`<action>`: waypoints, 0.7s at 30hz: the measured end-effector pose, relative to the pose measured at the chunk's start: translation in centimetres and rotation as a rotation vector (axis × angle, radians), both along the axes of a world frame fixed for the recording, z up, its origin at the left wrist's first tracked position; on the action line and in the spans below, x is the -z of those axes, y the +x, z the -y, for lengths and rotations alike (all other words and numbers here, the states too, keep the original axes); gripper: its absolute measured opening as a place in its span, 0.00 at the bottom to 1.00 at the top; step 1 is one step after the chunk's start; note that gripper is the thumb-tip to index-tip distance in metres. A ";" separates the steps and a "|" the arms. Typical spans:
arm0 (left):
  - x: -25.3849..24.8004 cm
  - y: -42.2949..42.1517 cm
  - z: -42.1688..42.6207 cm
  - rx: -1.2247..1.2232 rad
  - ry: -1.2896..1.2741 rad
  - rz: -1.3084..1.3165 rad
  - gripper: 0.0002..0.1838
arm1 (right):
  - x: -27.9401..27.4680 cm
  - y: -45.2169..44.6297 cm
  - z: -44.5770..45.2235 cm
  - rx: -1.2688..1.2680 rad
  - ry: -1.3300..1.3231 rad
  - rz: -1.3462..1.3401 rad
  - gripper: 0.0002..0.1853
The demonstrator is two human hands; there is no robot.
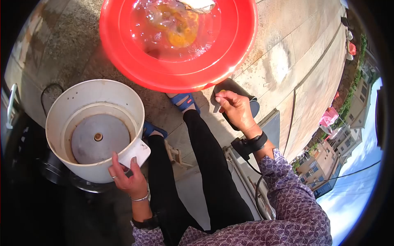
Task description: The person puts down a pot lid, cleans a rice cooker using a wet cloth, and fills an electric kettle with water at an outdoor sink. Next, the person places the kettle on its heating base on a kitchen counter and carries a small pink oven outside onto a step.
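My left hand (129, 178) is closed on the white side handle (137, 154) of a rice cooker body (90, 167). The cooker's top is uncovered, and inside it a round grey heating plate (100, 139) with a small brown centre shows. On the other side, my right hand (238, 108) is pinched, thumb against fingers, above a dark bin (230, 88). A tiny orange-yellow bit seems to show at its fingertips, too small to name. In front of me a large red basin (172, 80) holds cloudy, sudsy water.
An orange-yellow item (182, 36) and a whitish cloth-like thing (199, 5) lie in the basin. My feet in blue slippers (180, 100) stand on the tiled floor near a small stool (175, 153). A black cord (44, 96) loops beside the cooker. Pink items (328, 117) lie far right.
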State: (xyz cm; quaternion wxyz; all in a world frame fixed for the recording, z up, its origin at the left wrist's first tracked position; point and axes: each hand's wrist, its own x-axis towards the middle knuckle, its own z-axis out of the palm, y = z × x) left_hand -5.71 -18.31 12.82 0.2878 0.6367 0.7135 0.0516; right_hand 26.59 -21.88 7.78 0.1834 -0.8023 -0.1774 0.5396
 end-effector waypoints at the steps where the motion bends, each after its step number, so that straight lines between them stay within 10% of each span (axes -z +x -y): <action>1: 0.0 -0.3 0.2 -0.002 0.000 0.010 0.28 | 2.0 0.8 -3.1 -0.062 0.051 0.067 0.06; 11: 0.5 -2.3 1.5 0.062 0.010 0.062 0.26 | 20.9 7.1 -21.9 -0.881 0.207 1.019 0.13; 18: 0.8 -3.2 2.0 0.030 0.033 0.148 0.25 | 24.1 8.3 -21.7 -0.868 0.364 1.029 0.11; 21: 0.5 -2.7 1.2 0.034 -0.001 0.131 0.24 | 22.3 9.9 -23.3 -0.899 -0.005 0.888 0.18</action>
